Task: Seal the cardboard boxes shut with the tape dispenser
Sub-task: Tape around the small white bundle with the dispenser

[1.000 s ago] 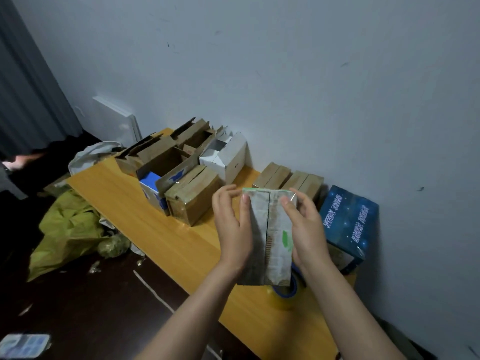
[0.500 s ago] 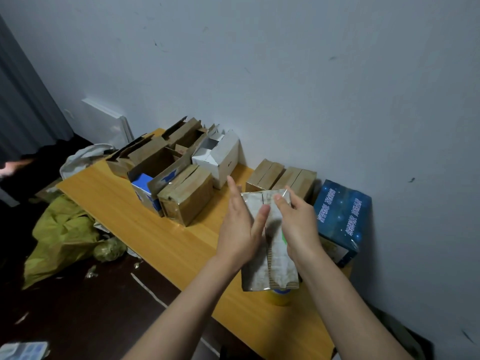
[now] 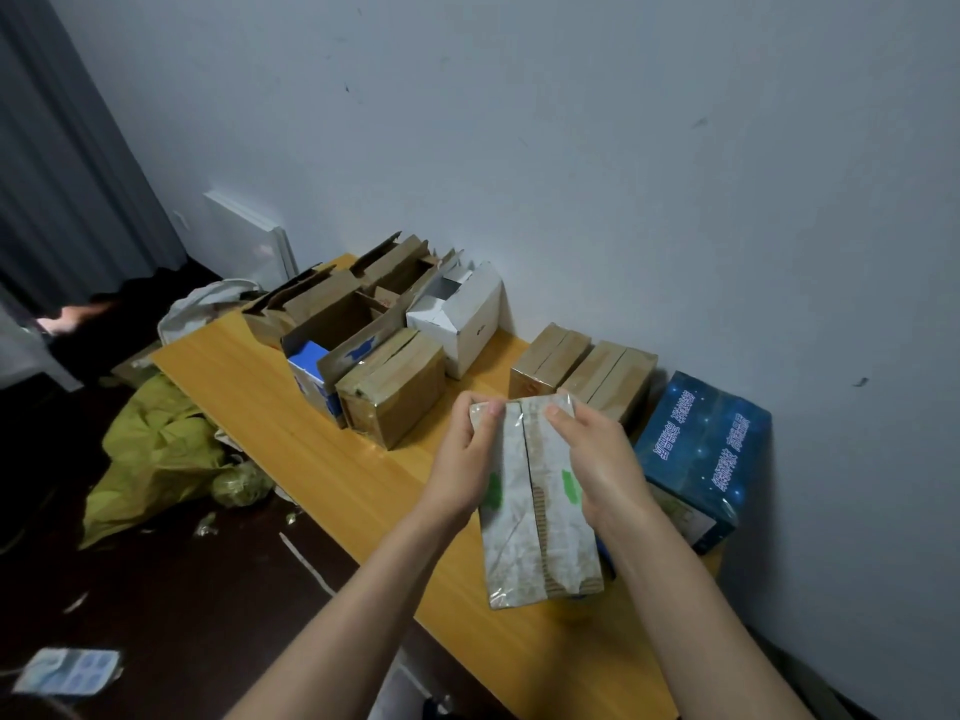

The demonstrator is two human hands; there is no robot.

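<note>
A box is held mid-frame above the table. Open boxes are grouped upper left of it, a carton right.

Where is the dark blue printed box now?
In the head view, the dark blue box sits at the table's right end, just right of two closed brown boxes and the right hand.

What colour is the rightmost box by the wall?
Dark blue starry cardboard box, white lettering; head view.

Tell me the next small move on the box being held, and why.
Probably rub the far edge flat: the left hand and right hand both pinch the pale box there, and wrinkled glossy film covers its centre seam.
</note>
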